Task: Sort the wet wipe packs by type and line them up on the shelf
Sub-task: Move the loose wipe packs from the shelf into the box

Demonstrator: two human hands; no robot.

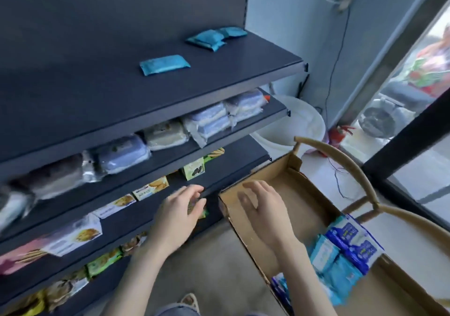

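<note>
Three teal wet wipe packs lay flat on the top shelf [97, 91] in the upper middle of the frame: one single pack [164, 64] towards the front, and an overlapping pair [207, 39] further right, near the back. More blue and white wipe packs [341, 250] were heaped in the near end of an open cardboard box [304, 193] at lower right. The right hand [265, 213] hovered over the box's bare far end, fingers [253, 185] loosely spread and holding nothing. The left hand [177, 215], in the lower centre, reached towards a lower shelf edge, its fingers [192, 191] relaxed and apart, gripping nothing. Lower shelves held bagged packs [211, 120] and snack boxes [151, 187]. A wooden chair [341, 159] curved round behind the box, and a white bucket [299, 120] stood beyond it.
</note>
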